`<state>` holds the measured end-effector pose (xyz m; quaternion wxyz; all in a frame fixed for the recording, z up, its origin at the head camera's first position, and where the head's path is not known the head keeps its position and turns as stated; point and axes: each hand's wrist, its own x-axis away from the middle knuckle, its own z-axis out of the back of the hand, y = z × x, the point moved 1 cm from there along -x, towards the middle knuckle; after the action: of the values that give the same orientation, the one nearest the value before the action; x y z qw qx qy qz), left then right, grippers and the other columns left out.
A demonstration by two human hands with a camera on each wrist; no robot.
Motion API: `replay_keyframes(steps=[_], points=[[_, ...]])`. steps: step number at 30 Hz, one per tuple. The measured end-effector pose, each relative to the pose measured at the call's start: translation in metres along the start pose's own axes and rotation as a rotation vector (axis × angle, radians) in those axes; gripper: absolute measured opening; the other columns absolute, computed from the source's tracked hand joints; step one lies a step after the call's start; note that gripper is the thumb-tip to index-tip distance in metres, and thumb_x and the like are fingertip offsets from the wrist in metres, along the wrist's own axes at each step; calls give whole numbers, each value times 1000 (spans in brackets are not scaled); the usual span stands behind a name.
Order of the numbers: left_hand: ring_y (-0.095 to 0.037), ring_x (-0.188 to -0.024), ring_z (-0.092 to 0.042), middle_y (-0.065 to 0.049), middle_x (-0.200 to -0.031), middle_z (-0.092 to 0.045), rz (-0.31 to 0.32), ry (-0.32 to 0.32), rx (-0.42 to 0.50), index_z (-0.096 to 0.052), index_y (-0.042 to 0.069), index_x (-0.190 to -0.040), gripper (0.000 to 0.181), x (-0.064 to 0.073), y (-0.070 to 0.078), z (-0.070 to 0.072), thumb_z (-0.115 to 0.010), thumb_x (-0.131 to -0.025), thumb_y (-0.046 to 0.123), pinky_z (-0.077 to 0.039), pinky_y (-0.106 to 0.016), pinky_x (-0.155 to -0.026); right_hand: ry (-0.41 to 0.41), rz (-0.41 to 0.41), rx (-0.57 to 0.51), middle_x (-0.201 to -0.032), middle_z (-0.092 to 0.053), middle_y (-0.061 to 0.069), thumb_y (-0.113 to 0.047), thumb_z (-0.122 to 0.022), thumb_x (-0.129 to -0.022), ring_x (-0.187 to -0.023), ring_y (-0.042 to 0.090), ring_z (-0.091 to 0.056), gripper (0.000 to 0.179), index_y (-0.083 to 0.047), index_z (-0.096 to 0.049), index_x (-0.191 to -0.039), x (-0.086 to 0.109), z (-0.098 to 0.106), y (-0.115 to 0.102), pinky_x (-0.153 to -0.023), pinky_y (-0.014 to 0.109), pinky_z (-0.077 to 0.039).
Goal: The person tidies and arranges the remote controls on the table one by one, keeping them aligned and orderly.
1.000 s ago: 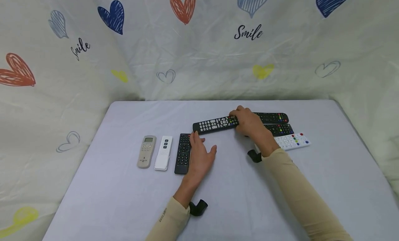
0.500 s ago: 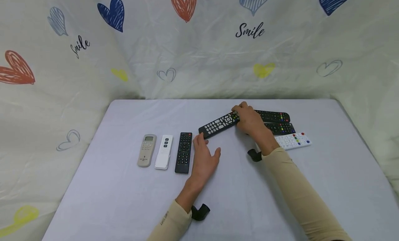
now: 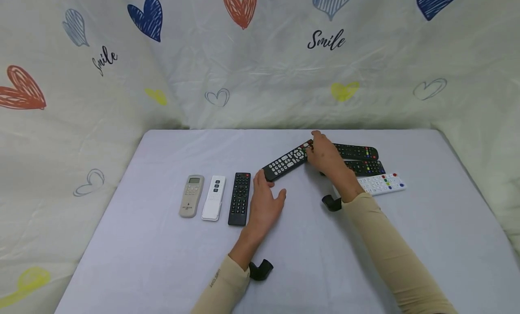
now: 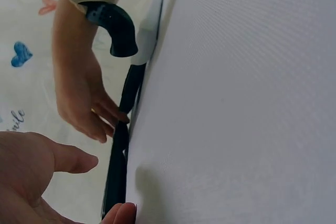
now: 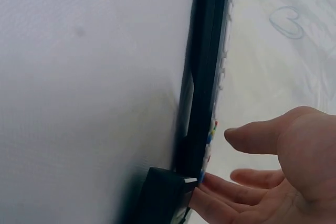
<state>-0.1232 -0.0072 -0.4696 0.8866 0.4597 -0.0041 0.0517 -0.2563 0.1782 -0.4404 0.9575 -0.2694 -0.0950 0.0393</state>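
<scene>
The left hand [image 3: 266, 204] and right hand [image 3: 326, 157] (thumbs spread) are touching the near-left and far-right ends of a slim black, white-buttoned remote [image 3: 287, 162].

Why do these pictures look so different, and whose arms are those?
They belong to a person; there's no robot. One picture comes from a camera on the head, looking down; the sideways ones come from cameras on each wrist. On the white table lie a grey remote, white remote and black remote at the left, and a dark remote, second dark remote and white one with coloured buttons at the right. Between them, the left hand and right hand touch opposite ends of a slanting black remote.
</scene>
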Motion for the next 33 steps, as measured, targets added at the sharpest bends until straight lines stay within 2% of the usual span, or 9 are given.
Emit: replay_keyframes(steps=[4,11,16,20,28,33], points=[[-24,-110,-64,-14,-150,-45,-14,3,17,-29,0,-159,78,4,0,1,-72,-97,20,-55,-33,-80,-18,-3,-31,-162,-31,34,-18,-51,-108,-145,48,-43,68,4,-16,-163,-3,-2,0,-116,60,-41],[-27,-107,-69,-17,-144,-49,2,-2,16,-33,1,-158,76,11,1,3,-73,-96,20,-55,-33,-77,-23,19,-60,-165,-27,32,-19,-55,-107,-150,47,-37,69,3,-21,-162,-5,-2,1,-120,60,-36],[-22,-97,-68,-14,-148,-48,-8,-13,-8,-38,4,-157,73,8,0,3,-74,-96,19,-52,-29,-71,15,11,-132,-164,-28,32,-21,-59,-105,-149,48,-37,69,4,-26,-161,-3,-2,2,-120,60,-36],[-17,-89,-62,-12,-148,-50,-14,-26,-49,-41,5,-157,73,2,-3,0,-76,-94,19,-48,-25,-67,28,-11,-147,-160,-34,33,-21,-62,-104,-147,48,-38,70,6,-29,-159,-3,-3,4,-119,60,-37],[-15,-88,-60,-10,-125,-56,-10,-39,-82,-47,6,-153,72,3,-3,-3,-81,-90,17,-47,-25,-67,-5,6,-158,-157,-39,33,-23,-65,-101,-144,47,-42,69,6,-35,-156,-3,-5,4,-117,60,-39],[-14,-89,-60,-10,-121,-56,-17,-50,-81,-49,7,-153,73,6,-3,-3,-83,-89,19,-46,-24,-66,9,-10,-152,-156,-36,36,-29,-66,-100,-137,48,-46,74,8,-36,-155,-4,-8,4,-115,60,-41]])
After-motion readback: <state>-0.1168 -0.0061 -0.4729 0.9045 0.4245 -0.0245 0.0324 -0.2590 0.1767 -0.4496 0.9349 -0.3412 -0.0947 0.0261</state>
